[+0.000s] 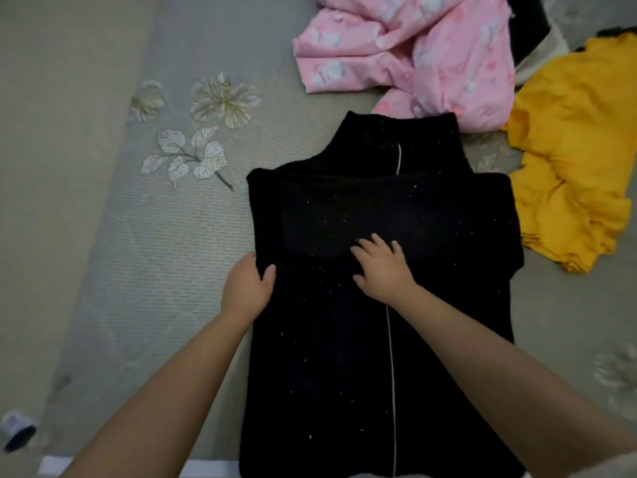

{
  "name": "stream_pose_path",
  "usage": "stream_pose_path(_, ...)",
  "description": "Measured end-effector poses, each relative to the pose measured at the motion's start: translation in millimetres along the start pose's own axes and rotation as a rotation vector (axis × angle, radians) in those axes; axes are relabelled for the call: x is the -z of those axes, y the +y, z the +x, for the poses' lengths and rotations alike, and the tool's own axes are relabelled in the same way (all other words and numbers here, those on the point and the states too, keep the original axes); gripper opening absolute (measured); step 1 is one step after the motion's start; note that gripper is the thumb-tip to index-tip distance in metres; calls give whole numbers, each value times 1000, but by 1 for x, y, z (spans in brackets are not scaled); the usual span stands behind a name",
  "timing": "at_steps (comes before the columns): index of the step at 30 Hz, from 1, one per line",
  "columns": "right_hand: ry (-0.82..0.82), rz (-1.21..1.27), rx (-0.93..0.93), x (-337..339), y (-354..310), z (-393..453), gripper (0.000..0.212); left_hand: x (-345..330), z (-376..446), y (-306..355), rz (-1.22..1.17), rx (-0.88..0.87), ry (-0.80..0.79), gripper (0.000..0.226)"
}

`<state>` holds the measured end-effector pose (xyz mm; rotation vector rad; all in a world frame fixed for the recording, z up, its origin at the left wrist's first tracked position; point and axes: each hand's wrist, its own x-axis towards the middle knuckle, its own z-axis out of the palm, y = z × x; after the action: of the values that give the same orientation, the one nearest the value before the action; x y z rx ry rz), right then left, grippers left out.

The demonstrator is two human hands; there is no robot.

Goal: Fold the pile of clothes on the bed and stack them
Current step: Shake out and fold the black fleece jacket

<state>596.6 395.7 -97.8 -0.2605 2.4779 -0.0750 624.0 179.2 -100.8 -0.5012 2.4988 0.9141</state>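
Lying flat on the bed (138,257), the black jacket (379,339) is filling the middle, sleeves folded across. Pink pyjamas (406,53) and a yellow garment (572,160) are crowding its far right. Left hand (246,288) is gripping the jacket's edge; right hand (382,267) is pressing on it, fingers spread.

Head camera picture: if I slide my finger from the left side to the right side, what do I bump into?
Flower pattern on the bedspread → left hand gripping the black jacket's edge → right hand resting on the black jacket → yellow garment. The pink pyjamas overlap above, so I skip them.
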Motion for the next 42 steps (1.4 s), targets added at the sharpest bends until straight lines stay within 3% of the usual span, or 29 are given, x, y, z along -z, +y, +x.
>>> stream_pose_path(2, 14, -73, -61, -9, 16, 1, 62, -12, 17, 5, -23, 48, -4, 55)
stream_pose_path(6, 37, -118, -93, -16, 37, 14, 65, -28, 42, 12, 154, 68, 76, 59)
stream_pose_path(10, 74, -47, -97, -21, 38, 22, 69, -34, 56, 25, 126, 151, -23, 54)
stream_pose_path(13, 144, 47, -77, -23, 32, 20, 61, -31, 60, 37, -131, 208, -92, 43)
stream_pose_path(15, 223, 98, -63, -23, 28, 18, 58, -25, 57, 36, -432, 178, 2, 27)
stream_pose_path(17, 276, 126, -36, -25, 19, 18, 57, -15, 50, 28, -472, 78, 157, 40)
stream_pose_path(19, 234, 127, 4, -29, 9, 21, 56, -8, 44, 14, -355, 10, 233, 44)
stream_pose_path(23, -17, 53, 51, -32, 5, 30, 62, -14, 37, -2, -84, 65, 127, 22)
stream_pose_path(25, -69, 81, 95, -24, 15, 29, 69, -14, 33, 1, 32, 61, 222, 42)
stream_pose_path(28, 60, 43, 107, -14, 44, 11, 74, -24, 21, 10, 302, -408, 312, 51)
stream_pose_path(30, 213, -20, -45, -10, 74, -10, 76, -39, 17, 12, 491, -609, 166, 53)
stream_pose_path(32, 301, -49, -290, -10, 111, -35, 80, -51, 16, 12, 620, -516, -67, 61)
stream_pose_path(35, 243, 67, -581, -9, 164, -61, 82, -64, 21, 7, 822, -402, -168, 68)
stream_pose_path(38, 234, 233, -607, -11, 189, -61, 61, -67, 17, 21, 825, -344, -165, 68)
stream_pose_path(42, 433, 236, -548, -17, 199, -56, 38, -72, 12, 48, 717, -415, -127, 64)
